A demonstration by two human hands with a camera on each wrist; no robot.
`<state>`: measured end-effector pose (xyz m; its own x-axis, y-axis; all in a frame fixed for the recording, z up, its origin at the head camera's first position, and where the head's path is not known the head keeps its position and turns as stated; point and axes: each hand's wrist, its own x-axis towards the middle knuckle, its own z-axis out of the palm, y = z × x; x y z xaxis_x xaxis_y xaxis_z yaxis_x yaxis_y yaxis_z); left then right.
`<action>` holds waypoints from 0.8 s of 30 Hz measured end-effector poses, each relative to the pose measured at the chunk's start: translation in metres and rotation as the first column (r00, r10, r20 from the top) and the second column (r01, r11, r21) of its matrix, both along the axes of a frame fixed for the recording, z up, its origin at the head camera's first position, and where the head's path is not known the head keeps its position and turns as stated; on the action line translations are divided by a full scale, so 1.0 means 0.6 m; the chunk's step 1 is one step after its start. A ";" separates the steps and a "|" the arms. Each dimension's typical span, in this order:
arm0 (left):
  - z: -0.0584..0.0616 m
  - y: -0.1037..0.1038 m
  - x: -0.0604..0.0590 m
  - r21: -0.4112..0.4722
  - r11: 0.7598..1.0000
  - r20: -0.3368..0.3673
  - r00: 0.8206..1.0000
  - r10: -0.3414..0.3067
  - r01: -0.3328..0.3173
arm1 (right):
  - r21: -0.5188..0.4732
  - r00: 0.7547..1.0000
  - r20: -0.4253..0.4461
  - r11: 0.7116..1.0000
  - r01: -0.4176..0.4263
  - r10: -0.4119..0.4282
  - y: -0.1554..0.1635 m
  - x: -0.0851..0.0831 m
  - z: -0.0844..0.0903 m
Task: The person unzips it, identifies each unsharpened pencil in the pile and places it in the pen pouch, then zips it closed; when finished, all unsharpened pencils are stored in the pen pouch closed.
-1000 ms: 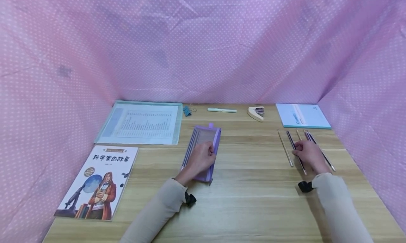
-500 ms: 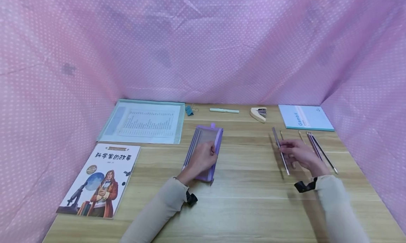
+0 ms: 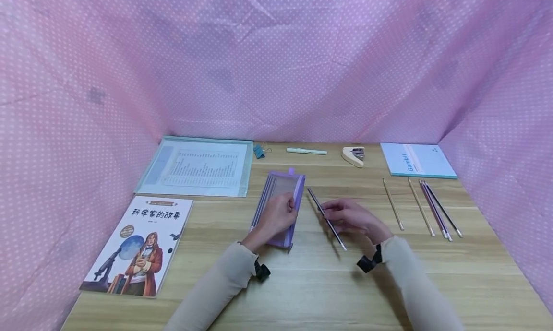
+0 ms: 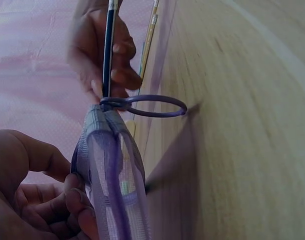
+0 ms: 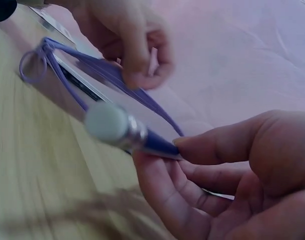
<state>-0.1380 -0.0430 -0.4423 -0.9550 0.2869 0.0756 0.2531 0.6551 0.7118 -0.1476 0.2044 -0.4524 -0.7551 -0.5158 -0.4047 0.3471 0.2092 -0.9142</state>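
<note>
A purple mesh pencil case [image 3: 285, 240] lies near the middle of the table with several pencils inside along its left side. My left hand [image 3: 276, 215] pinches the upper edge of the case; in the right wrist view the case's zip side [image 5: 110, 75] gapes under those fingers. Just right of the case, my right hand [image 3: 352, 218] pinches a dark pencil [image 3: 332, 228] between thumb and fingers, tilted, with its white eraser end toward me. That eraser [image 5: 107, 122] looms large in the right wrist view. A ring pull [image 4: 157, 106] hangs from the case's zip end.
Several pencils [image 3: 425, 211] lie apart at the right, below a blue notebook [image 3: 416, 160]. Along the back are a stapler [image 3: 353, 157], a pale pen [image 3: 306, 151] and a blue binder clip [image 3: 259, 151]. A document folder [image 3: 194, 168] and a picture-covered book [image 3: 138, 247] occupy the left.
My right hand has picked up a dark pencil from the group at the right and carried it left, close to the pencil case. My left hand keeps its hold on the case.
</note>
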 end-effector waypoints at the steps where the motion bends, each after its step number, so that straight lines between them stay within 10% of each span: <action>1: -0.001 0.000 0.000 0.001 1.000 0.000 1.000 0.000 0.000 | 0.007 1.000 0.001 1.000 0.000 0.000 -0.012 -0.003 -0.001; 24: 0.002 -0.001 0.000 -0.027 1.000 0.030 1.000 0.000 0.000 | -0.049 0.928 -0.037 0.928 0.369 -0.371 -0.158 -0.019 -0.019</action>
